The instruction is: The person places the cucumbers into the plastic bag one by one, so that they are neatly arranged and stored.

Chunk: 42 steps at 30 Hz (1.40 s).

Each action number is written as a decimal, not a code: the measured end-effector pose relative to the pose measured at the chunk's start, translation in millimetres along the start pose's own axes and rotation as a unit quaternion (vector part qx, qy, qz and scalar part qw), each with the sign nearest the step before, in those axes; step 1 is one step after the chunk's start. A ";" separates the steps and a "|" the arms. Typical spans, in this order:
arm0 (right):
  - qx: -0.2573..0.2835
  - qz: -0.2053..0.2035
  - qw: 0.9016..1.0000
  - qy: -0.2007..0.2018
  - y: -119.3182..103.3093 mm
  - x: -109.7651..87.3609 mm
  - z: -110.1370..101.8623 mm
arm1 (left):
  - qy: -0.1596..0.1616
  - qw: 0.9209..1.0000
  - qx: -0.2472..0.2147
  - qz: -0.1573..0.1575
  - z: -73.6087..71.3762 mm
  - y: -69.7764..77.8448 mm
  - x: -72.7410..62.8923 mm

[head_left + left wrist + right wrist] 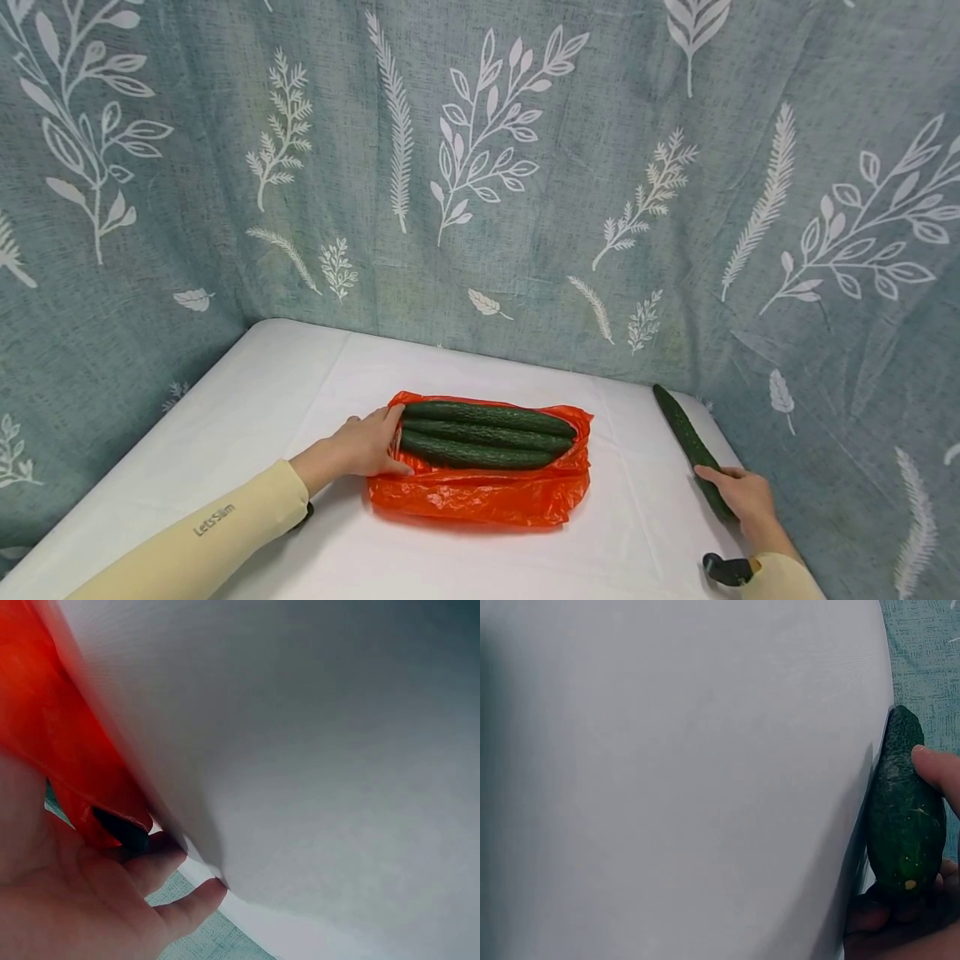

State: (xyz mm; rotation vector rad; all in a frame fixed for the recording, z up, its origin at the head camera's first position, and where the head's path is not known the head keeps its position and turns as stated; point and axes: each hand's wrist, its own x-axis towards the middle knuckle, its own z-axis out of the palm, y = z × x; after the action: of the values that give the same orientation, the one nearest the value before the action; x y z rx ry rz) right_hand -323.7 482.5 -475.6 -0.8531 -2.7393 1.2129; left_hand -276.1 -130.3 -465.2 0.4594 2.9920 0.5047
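In the head view, three dark green cucumbers (487,433) lie side by side in an open red plastic bag (480,497) on the white table. My left hand (367,446) holds the bag's left end, thumb at the front and fingers at the back. Red film hangs beside the left fingers (187,907) in the left wrist view, where fingertips meet the tabletop. At the table's right side my right hand (742,500) grips one more cucumber (682,425) by its near part. The right wrist view shows the thumb (934,769) across that cucumber's top, fingers under it.
A white cloth covers the table (315,367). Behind it and on both sides hangs a blue-green curtain (480,275) with white leaf prints. The right-hand cucumber lies close to the table's right edge. A black wrist camera (727,570) sits at the right wrist.
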 end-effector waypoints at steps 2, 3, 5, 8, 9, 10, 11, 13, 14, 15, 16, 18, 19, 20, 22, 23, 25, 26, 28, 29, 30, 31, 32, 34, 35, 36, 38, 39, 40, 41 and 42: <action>0.004 -0.002 1.000 0.003 0.2 0.0 0.5 | 0.001 1.000 0.000 0.000 -0.1 0.0 -0.1; 0.005 -0.004 1.000 0.004 0.5 -0.2 0.6 | 0.001 1.000 -0.001 0.000 -0.2 0.0 -0.2; 0.006 -0.007 1.000 0.006 1.2 -0.5 0.9 | 0.000 1.000 -0.001 0.000 -0.4 0.1 -0.4; 0.005 -0.010 1.000 0.010 2.3 -0.8 1.5 | -0.002 1.000 -0.002 -0.001 -0.9 0.7 -0.7; 0.005 -0.011 1.000 0.011 2.7 -0.9 1.7 | -0.002 1.000 -0.002 -0.001 -1.2 1.0 -0.9; 0.005 -0.012 1.000 0.013 3.1 -0.8 1.9 | -0.002 1.000 -0.002 -0.002 -1.4 1.3 -0.9; 0.006 -0.012 1.000 0.014 3.4 -0.8 2.2 | -0.002 1.000 -0.002 -0.002 -1.7 1.6 -0.9; 0.006 -0.012 1.000 0.018 4.0 -0.5 2.6 | -0.003 1.000 -0.001 -0.003 -2.0 2.0 -0.8; 0.007 -0.013 1.000 0.019 4.0 -0.3 2.8 | -0.003 1.000 0.000 -0.004 -2.1 2.2 -0.7; 0.007 -0.013 1.000 0.020 4.0 -0.4 3.0 | -0.004 1.000 0.000 -0.004 -2.2 2.3 -0.6; 0.008 -0.013 1.000 0.021 4.2 -0.3 3.1 | -0.005 1.000 0.000 -0.005 -2.2 2.4 -0.5; 0.010 -0.013 1.000 0.022 4.5 -0.4 3.3 | -0.007 1.000 0.002 -0.006 -2.3 2.4 -0.4; 0.011 -0.012 1.000 0.022 4.6 -0.5 3.3 | -0.007 1.000 0.002 -0.006 -2.3 2.4 -0.4; 0.013 -0.012 1.000 0.023 4.8 -0.6 3.2 | -0.008 1.000 0.003 -0.007 -2.4 2.3 -0.3; 0.016 -0.012 0.999 0.025 5.3 -0.8 3.1 | -0.009 1.000 0.003 -0.007 -2.4 2.1 -0.2; 0.017 -0.012 0.999 0.027 5.4 -0.9 3.2 | -0.009 1.000 0.003 -0.008 -2.3 2.0 -0.1; 0.018 -0.012 0.999 0.029 5.6 -0.8 3.3 | -0.009 1.000 0.003 -0.008 -2.3 1.8 0.1; 0.019 -0.012 0.999 0.030 6.0 -0.6 3.4 | -0.009 1.000 0.002 -0.008 -2.1 1.6 0.1; 0.020 -0.012 0.999 0.029 6.8 0.0 3.4 | -0.009 1.000 0.001 -0.008 -1.9 1.3 0.1; 0.022 -0.011 0.999 0.029 7.2 0.5 3.4 | -0.009 1.000 0.000 -0.008 -1.9 1.2 0.0; 0.026 -0.009 0.999 0.029 7.4 0.6 3.4 | -0.009 1.000 -0.001 -0.007 -1.8 1.1 -0.1; 0.030 -0.006 0.999 0.028 7.7 0.8 3.4 | -0.009 1.000 -0.002 -0.007 -1.7 1.0 -0.2; 0.034 -0.003 0.999 0.028 7.8 0.8 3.4 | -0.008 1.000 -0.003 -0.007 -1.5 1.0 -0.3; 0.042 0.003 0.999 0.027 7.8 0.4 3.4 | -0.008 1.000 -0.003 -0.006 -1.4 0.9 -0.5; 0.046 0.005 0.999 0.027 7.7 -0.1 3.3 | -0.007 1.000 -0.003 -0.006 -1.3 0.9 -0.4; 0.049 0.006 0.998 0.028 7.4 -0.7 3.2 | -0.007 1.000 -0.002 -0.006 -1.4 1.0 -0.5; 0.052 0.006 0.998 0.029 7.0 -1.7 2.7 | -0.006 1.000 -0.001 -0.006 -1.7 1.0 -0.7; 0.054 0.006 0.998 0.028 6.8 -2.2 2.4 | -0.003 1.000 0.001 -0.003 -1.8 0.8 -0.7; 0.058 0.006 0.998 0.027 6.6 -2.8 1.9 | -0.002 1.000 0.003 -0.001 -2.0 0.6 -0.7; 0.061 0.006 0.998 0.026 6.4 -3.3 1.6 | -0.001 1.000 0.005 0.000 -2.0 0.6 -0.9; 0.064 0.006 0.998 0.025 6.4 -3.6 1.2 | 0.000 1.000 0.007 0.001 -2.1 0.6 -1.0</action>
State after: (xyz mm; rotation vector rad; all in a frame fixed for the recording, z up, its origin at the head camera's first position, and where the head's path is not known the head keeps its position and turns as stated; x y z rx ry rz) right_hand -317.8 483.4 -480.2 -0.8757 -2.5886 1.3325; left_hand -275.2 -130.7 -463.0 0.4628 2.9972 0.4850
